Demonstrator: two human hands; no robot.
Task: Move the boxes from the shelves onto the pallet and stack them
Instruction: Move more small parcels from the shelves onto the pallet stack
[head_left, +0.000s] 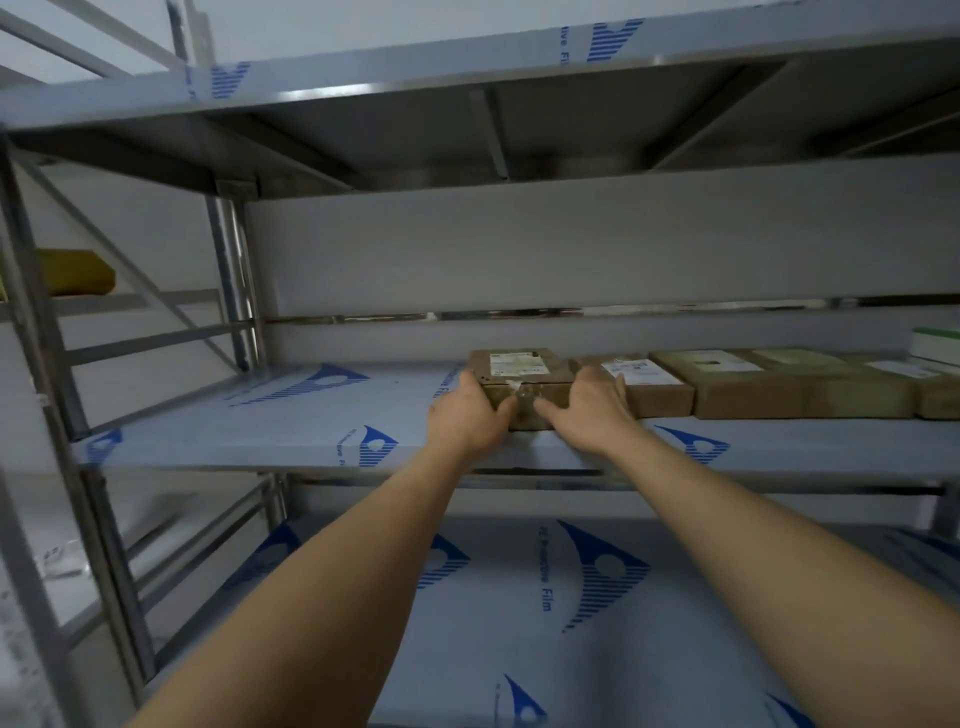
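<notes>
Now both hands, left (470, 415) and right (589, 410), grip the cardboard box (519, 371) between them.

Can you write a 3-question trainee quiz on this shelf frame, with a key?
1. True or false: both hands are on the same cardboard box.
2. Where does that box sit in the row of boxes on the middle shelf? A) left end B) middle C) right end
3. Fill in: the white label on the held box faces ____.

Key:
1. True. The left hand grips its left side and the right hand its right side.
2. A. The next box and the others run off to its right.
3. Up, on the top face.
</notes>
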